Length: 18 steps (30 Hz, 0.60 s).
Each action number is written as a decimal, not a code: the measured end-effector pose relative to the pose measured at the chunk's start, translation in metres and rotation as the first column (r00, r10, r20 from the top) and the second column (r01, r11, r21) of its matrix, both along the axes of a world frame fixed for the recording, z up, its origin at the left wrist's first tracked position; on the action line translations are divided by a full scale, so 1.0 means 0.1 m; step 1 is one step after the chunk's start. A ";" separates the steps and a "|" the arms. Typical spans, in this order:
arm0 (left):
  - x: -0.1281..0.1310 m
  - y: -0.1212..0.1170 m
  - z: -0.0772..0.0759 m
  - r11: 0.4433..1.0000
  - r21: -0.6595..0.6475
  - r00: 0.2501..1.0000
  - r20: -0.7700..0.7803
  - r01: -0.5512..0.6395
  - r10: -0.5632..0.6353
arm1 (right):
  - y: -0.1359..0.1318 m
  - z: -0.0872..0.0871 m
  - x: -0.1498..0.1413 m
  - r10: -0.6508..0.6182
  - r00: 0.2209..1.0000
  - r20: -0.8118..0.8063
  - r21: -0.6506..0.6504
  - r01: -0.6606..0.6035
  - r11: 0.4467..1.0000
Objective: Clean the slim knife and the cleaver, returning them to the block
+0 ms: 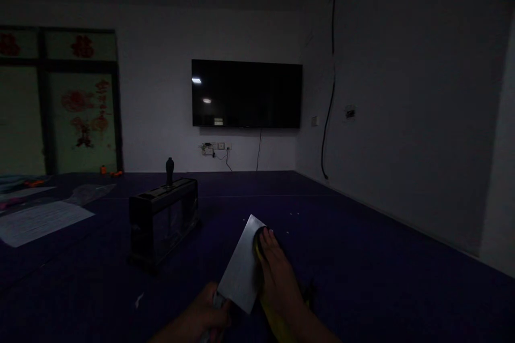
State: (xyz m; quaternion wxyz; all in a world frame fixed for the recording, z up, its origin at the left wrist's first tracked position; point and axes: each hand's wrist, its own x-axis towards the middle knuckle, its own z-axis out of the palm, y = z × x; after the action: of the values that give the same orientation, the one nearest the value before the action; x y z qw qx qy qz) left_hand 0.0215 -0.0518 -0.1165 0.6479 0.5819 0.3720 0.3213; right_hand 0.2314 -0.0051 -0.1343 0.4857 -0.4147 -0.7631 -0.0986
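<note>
My left hand (209, 308) is closed around the handle of a cleaver (240, 273), low in the middle of the head view. Its broad, pale metal blade tilts up and to the right. My right hand (277, 273) lies along the blade's right side with fingers together. Under it is a yellow cloth (277, 321) with a dark part, pressed against the blade and hanging below the palm. The hand covers most of the cloth. Left of the cleaver stands a dark knife stand (164, 220) with see-through sides and one black handle (169, 170) sticking up from its top.
A printed sheet (44, 221) and a clear plastic bag (92, 193) lie at the left on the dark blue surface (362, 268). Small orange items (110, 171) sit at its far edge. White scraps dot the surface. A television (247, 94) hangs on the far wall.
</note>
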 end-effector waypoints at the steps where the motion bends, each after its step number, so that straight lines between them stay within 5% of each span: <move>1: 0.00 -0.01 0.01 1.000 -0.010 1.000 -0.005 -0.001 0.001 | 0.01 0.00 0.02 -0.017 1.000 -0.022 0.005 0.017 1.000; 10: -0.03 0.15 -0.16 0.991 -0.038 0.989 0.073 -0.129 0.132 | -0.12 -0.02 -0.08 0.006 0.995 0.097 -0.048 -0.002 0.999; 18: 0.01 0.26 -0.22 0.999 -0.043 0.988 0.154 -0.013 0.019 | -0.32 0.18 -0.12 0.166 0.897 0.410 -0.107 -0.133 0.985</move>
State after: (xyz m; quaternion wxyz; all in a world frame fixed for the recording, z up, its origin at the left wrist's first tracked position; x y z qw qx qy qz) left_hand 0.0225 -0.0258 -0.1381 0.6841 0.5387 0.3319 0.3628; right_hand 0.2191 -0.0375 -0.1164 0.3013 -0.3425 -0.8821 -0.1181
